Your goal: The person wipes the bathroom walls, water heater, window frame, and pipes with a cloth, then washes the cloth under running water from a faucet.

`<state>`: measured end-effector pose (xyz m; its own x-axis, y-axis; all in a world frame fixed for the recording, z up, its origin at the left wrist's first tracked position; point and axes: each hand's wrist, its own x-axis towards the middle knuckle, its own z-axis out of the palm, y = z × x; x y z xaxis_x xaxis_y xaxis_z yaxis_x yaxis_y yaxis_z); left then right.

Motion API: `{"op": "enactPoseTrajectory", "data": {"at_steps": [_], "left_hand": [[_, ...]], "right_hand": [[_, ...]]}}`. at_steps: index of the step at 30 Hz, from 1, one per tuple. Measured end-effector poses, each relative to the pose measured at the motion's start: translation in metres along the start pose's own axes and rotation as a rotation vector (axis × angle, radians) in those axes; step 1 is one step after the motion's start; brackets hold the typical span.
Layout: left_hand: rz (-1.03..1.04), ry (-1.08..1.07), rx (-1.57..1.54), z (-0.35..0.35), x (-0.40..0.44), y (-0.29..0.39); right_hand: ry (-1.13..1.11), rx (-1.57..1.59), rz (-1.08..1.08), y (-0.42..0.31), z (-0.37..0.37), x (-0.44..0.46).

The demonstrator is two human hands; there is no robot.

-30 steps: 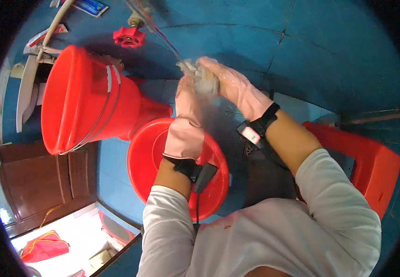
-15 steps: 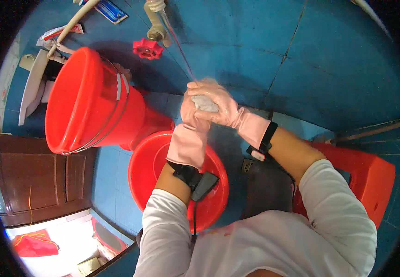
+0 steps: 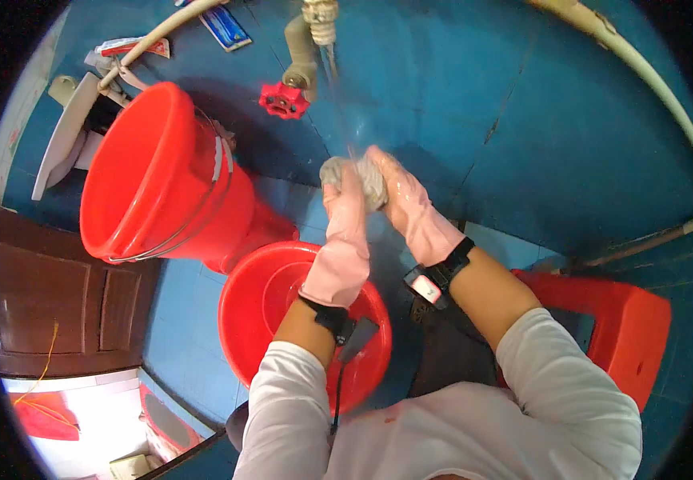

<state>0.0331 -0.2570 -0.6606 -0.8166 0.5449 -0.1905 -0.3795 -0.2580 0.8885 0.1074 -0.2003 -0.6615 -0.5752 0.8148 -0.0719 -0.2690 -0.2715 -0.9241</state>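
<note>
A wet, greyish-white cloth is bunched between my two hands, under a thin stream of water from the tap. My left hand, in a pink rubber glove, is closed on the cloth's left part with the thumb on top. Gloved the same way, my right hand grips its right side; the fingers beneath are mostly hidden. Below my left forearm stands a red basin.
A large red bucket with a wire handle stands left of the basin. The tap's red valve handle juts from the blue tiled wall. To the right is a red plastic stool. A brown door is at far left.
My hands have moved slightly apart from their clasp around the cloth, and more of it shows. The view has shifted, bringing the tap further right and lower.
</note>
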Motion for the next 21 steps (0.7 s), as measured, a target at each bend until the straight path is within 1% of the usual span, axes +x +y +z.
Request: {"op": "enactPoseTrajectory", "data": {"at_steps": [1, 2, 3, 4, 5, 6, 8, 9, 12, 13, 16, 17, 20, 21], "left_hand": [[0.015, -0.090, -0.014, -0.006, 0.004, -0.005], [-0.104, -0.120, 0.001, -0.007, -0.003, 0.006], [-0.221, -0.151, 0.018, -0.008, -0.014, 0.025], [-0.340, -0.184, 0.037, -0.015, -0.019, 0.038], [-0.287, -0.293, 0.058, -0.030, -0.005, 0.021], [-0.230, -0.399, 0.074, -0.034, -0.002, 0.023], [-0.534, -0.410, -0.304, -0.027, -0.003, 0.034], [-0.603, -0.520, -0.549, -0.028, -0.002, 0.035], [-0.638, -0.516, -0.547, -0.023, -0.007, 0.034], [-0.653, -0.337, -0.385, -0.024, 0.000, 0.029], [-0.328, -0.323, 0.028, -0.022, 0.016, -0.009], [-0.153, -0.270, 0.432, -0.034, 0.033, -0.031], [-0.152, -0.399, 0.163, -0.019, 0.012, -0.004], [-0.215, -0.406, 0.093, -0.012, -0.004, 0.022]], "right_hand": [[-0.061, -0.011, 0.033, -0.015, -0.004, -0.006], [-0.122, -0.025, 0.066, -0.030, -0.008, -0.011], [-0.193, 0.010, 0.068, -0.023, -0.015, 0.003], [-0.182, 0.102, 0.162, -0.015, -0.021, 0.009], [-0.162, 0.194, 0.255, -0.026, -0.015, 0.006], [-0.169, 0.139, 0.182, -0.024, -0.014, 0.005], [-0.184, 0.028, 0.031, -0.017, -0.014, 0.009], [-0.127, 0.008, -0.134, -0.016, -0.007, 0.005], [0.069, -0.041, -0.197, -0.027, 0.002, 0.001], [0.028, 0.020, 0.099, -0.043, -0.003, -0.004], [-0.092, -0.113, 0.048, -0.051, -0.004, -0.015], [-0.199, -0.333, -0.104, -0.016, -0.024, 0.005], [-0.520, -0.370, 0.091, -0.031, -0.032, 0.008], [-0.525, -0.373, 0.086, -0.032, -0.030, 0.010]]}}
